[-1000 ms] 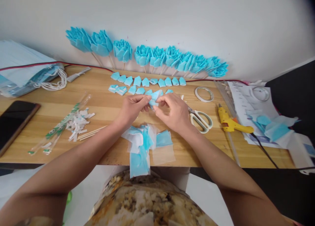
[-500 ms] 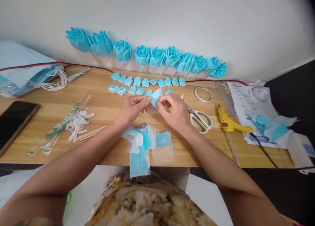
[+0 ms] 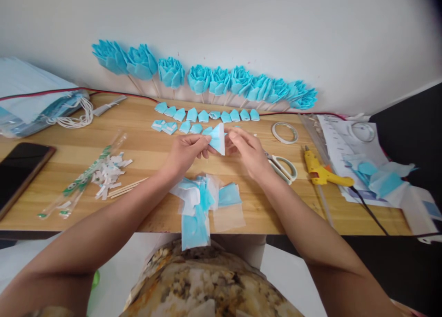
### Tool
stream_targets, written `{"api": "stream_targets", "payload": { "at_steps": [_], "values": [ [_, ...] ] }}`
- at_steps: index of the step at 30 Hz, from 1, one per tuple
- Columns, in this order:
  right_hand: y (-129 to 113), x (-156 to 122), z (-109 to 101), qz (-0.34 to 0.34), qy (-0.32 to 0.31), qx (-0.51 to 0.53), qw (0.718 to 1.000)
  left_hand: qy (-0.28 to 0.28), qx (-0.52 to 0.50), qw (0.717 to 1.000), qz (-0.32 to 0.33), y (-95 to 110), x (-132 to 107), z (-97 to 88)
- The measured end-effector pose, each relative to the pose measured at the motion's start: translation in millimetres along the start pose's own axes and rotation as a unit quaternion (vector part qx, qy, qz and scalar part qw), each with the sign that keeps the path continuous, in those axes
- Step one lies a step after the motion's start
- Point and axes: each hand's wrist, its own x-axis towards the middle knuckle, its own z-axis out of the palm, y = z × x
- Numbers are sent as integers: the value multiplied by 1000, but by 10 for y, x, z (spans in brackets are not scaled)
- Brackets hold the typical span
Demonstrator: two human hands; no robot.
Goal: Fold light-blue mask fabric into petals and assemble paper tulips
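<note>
Left grip [image 3: 186, 152] is closed in a pinch on a folded blue piece [image 3: 214, 141], held at 2 o'clock from it, so that hand is nearer. Along the far edge, a white strip [image 3: 222, 139] is lined up from 12 to 6. Right grip [image 3: 250, 152] is held between 3 and 4 o'clock; whether it is spread cannot be told.

Single view: head cam, worn by the person, facing fwd & down over patterned garment [image 3: 207, 284] at btm. Approx. arm's-length range: L hand [image 3: 188, 153] & R hand [image 3: 247, 151] near ctr, forearms [image 3: 117, 220] entering fr. lower L & R. Wide coverage: desk [image 3: 148, 153] spans most of width, wall [image 3: 207, 17] across top.
</note>
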Motion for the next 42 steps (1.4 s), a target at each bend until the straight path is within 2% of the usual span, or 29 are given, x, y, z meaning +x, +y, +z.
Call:
{"api": "stream_targets", "payload": {
  "at_steps": [2, 4, 10, 17, 22, 29, 34, 39, 42],
  "values": [
    [-18, -10, 17, 28, -42, 33, 998, 0, 5, 1000, 3, -6, 0, 5],
    [-38, -27, 36, 30, -56, 32, 997, 1, 16, 1000, 9, -5, -5, 12],
    [-8, -30, 29, 13, -47, -18, 999, -6, 32, 999, 27, 16, -42, 34],
    [17, -12, 2, -6, -22, -7, 1000, 9, -71, 997, -6, -79, 3, 17],
    [40, -9, 3, -9, -30, -16, 999, -25, -39, 999, -7, -71, 6, 6],
    [55, -2, -4, -6, -27, -40, 999, -22, -100, 993, -55, -92, 12, 29],
    [34, -23, 47, -20, -36, -73, 996, -28, -57, 997, -52, -47, -3, 42],
    [22, -22, 14, -74, -5, -106, 992, -14, -63, 997, -49, -75, 29, 7],
    [21, 10, -68, -180, 10, -192, 965, -13, -108, 992, -60, -111, 57, -22]
  ]
}}
